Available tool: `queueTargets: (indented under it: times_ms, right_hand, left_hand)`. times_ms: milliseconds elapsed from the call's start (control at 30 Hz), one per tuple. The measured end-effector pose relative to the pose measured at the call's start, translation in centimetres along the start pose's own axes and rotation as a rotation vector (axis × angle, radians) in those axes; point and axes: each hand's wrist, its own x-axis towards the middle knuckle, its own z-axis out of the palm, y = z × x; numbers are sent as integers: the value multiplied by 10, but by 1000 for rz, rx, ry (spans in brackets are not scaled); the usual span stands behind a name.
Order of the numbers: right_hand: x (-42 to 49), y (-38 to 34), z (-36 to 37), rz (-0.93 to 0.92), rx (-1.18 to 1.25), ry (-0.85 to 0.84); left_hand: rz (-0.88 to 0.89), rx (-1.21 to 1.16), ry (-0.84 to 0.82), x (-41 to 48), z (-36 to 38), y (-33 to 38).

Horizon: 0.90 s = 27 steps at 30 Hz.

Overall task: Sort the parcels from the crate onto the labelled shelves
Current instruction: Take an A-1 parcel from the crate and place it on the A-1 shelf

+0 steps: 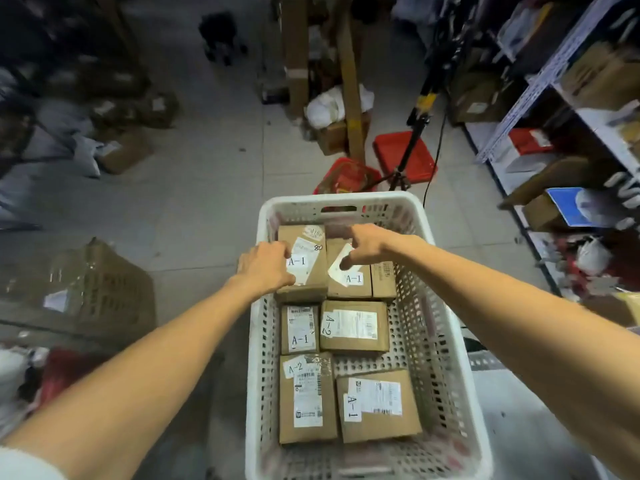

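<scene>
1. Crate [346,199]: white perforated plastic, standing on the grey floor at centre, near the person. It holds seven brown cardboard parcels in roughly three rows.
2. Left hand [266,268]: reaches over the crate's left rim. Its fingers are curled down over the left edge of the far-left parcel [311,268], labelled "A-1", and grip it at that side. This parcel sits higher than its neighbours.
3. Right hand [369,244]: held over the far-right parcel [353,279], also labelled "A-1". The fingers are bent downward and one fingertip touches a white label on the parcel's top. Whether the hand pinches the parcel or only touches it cannot be told.
4. Narrow parcel [383,280]: stands against the right side of the far-right parcel, touching it.
5. Middle row: a small parcel [299,329] marked "A-1" on the left, and a wider parcel [353,327] marked "A-2" just beside it on the right.
6. Near row: a long parcel [306,400] marked "A-2" on the left, and a slightly skewed parcel [377,407] marked "A-1" on the right.
7. Shelves [535,85]: a metal rack along the right, loaded with boxes and bags. The shelf labels are not legible.
8. Surroundings: a red basket [405,152] on the floor beyond the crate, and a large cardboard box [104,292] to the left.
</scene>
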Motion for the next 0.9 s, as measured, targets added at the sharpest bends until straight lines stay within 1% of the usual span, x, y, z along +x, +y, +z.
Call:
queueTargets:
  times_ms: [100, 200, 333, 433, 533, 667, 733, 767, 833, 900]
  right_hand:
    - [38, 12, 27, 150, -14, -30]
    - [74, 26, 60, 226, 50, -63]
    - [124, 47, 105, 305, 110, -80]
    - [158, 58, 126, 341, 193, -35]
    - [181, 65, 138, 385, 299, 55]
    - [202, 67, 152, 446, 497, 109]
    - [209, 67, 163, 486, 591, 114]
    - [211, 67, 168, 501, 672, 130]
    - [211, 65, 177, 520, 929, 181]
    - [212, 68, 183, 503, 1126, 192]
  left_hand:
    - [-41, -127, -58, 31, 27, -16]
    - [-65, -244, -97, 64, 54, -26]
    - [-103, -282, -133, 107, 94, -45]
    - [-143, -252, -158, 138, 120, -55]
    - [-221, -266, -199, 164, 136, -55]
    - [-341, -338, -222, 186, 153, -58]
    - [-359, -330, -187, 190, 162, -59]
    - [-357, -320, -168, 191, 165, -59]
    - [-352, -322, -132, 192, 170, -57]
    - [-373, -369, -97, 195, 173, -55]
